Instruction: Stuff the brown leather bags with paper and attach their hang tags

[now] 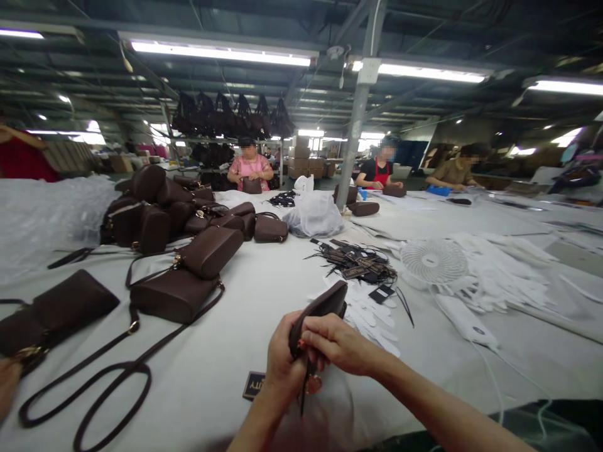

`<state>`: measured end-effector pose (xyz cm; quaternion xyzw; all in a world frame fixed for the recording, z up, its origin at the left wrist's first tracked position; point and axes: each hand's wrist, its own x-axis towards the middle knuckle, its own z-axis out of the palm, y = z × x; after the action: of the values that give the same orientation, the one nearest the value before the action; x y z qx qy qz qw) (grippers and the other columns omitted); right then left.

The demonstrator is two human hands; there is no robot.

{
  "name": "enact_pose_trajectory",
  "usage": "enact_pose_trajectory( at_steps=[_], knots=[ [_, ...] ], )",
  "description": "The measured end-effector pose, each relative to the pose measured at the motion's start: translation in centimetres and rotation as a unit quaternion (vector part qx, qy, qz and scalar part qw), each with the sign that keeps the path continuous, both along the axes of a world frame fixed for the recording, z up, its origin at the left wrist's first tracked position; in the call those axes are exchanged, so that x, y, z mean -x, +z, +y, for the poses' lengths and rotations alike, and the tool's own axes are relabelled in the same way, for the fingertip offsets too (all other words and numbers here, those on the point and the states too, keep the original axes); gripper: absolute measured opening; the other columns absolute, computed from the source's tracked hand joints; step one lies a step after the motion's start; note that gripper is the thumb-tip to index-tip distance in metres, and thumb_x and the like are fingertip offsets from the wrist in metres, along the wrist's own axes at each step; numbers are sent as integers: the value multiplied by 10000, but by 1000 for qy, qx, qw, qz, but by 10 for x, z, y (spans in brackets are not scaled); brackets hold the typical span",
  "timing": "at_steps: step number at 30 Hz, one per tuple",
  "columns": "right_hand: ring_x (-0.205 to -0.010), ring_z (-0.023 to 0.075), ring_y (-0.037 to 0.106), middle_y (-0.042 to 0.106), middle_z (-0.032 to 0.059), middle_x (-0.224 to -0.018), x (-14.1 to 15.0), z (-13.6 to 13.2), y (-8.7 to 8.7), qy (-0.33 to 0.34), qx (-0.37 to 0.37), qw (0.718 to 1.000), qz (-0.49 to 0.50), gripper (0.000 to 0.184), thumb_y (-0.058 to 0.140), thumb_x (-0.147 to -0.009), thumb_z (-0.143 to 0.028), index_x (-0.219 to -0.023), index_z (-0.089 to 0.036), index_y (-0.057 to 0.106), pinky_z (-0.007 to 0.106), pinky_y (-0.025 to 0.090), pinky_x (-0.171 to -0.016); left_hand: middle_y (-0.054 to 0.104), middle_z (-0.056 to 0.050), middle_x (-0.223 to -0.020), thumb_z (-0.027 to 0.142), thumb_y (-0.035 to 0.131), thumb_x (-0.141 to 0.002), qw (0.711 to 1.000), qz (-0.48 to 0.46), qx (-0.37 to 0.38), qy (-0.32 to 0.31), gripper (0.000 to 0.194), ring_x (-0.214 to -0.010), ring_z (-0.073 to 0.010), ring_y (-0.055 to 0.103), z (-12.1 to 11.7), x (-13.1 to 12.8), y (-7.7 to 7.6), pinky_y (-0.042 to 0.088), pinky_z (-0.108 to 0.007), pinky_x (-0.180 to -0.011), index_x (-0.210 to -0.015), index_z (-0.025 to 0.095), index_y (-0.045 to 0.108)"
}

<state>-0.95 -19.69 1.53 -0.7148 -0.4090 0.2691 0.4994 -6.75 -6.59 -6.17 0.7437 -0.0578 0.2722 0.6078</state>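
Observation:
A small dark brown leather bag (327, 300) is held up in front of me, above the white table. My left hand (285, 351) wraps round its near left side. With fingers pinched, my right hand (334, 342) grips the bag's near edge, where a bit of orange-gold metal shows at the fingertips. Below the hands hangs a round gold-coloured piece (313, 383). A black tag with gold lettering (253, 385) lies beside my left wrist, partly covered by it. Just beyond the bag lie white glove-like pieces (372, 317).
Brown bags (157, 210) are heaped at the left, some with long straps (141, 370). Black tags (355, 260) lie in a pile ahead, near a white fan (433, 262) with a cable. At the left edge a co-worker's hand (7, 383) touches another bag. A metal post (353, 138) rises beyond.

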Motion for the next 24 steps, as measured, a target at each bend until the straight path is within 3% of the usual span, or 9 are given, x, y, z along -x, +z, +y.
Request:
enact_pose_trajectory(
  at_steps=[3,6,11,14,18,21,24],
  knots=[
    [-420,80,494,540,-31,-539,-6,2,2,36,28,996,78,375,481,-867,-514,-721,-169,500,178,391,-425,644,-74,-992,222,537,-820,999,-2,24,-38,294,-868,-193,639,2,3,8,547,-315,-727,-1111,180,536],
    [-418,81,494,545,-29,-542,-2,2,3,29,33,995,88,368,481,-868,-508,-735,-166,509,176,374,-419,605,-94,-1105,168,557,-784,999,-9,26,-29,299,-943,-201,620,1,6,3,531,-327,-799,-1083,172,559],
    [-480,98,532,575,-14,-558,15,14,7,-31,54,989,-135,279,414,-921,-280,-685,-171,517,192,392,-484,631,-52,-1005,81,504,-718,999,-6,44,17,379,-918,-192,613,3,6,-3,515,-319,-806,-1079,176,568],
    [-568,121,573,654,18,-651,17,22,16,-66,138,939,-307,239,467,-896,-202,-699,-164,596,215,368,-532,653,-38,-965,131,530,-735,999,14,37,-14,319,-894,-199,622,9,4,3,517,-319,-791,-1047,176,580],
    [-625,192,610,691,74,-695,12,21,34,-113,271,847,-444,304,580,-869,-409,-705,-166,662,270,333,-533,671,-33,-934,265,624,-765,999,42,32,2,290,-873,-213,637,13,2,6,539,-332,-783,-1039,183,576],
    [-667,206,606,675,80,-743,6,9,44,-136,251,818,-499,314,601,-855,-459,-767,-161,643,293,376,-584,648,-63,-1108,260,655,-765,997,23,7,67,421,-1020,-228,625,12,2,-3,520,-375,-911,-1162,200,527],
    [-915,241,599,651,100,-1021,-1,-5,47,-84,181,821,-534,344,709,-784,-435,-992,-175,625,334,436,-779,586,-98,-1257,263,637,-795,991,-41,-31,120,484,-1157,-251,572,15,3,-12,486,-416,-992,-1254,211,494]
  ],
)
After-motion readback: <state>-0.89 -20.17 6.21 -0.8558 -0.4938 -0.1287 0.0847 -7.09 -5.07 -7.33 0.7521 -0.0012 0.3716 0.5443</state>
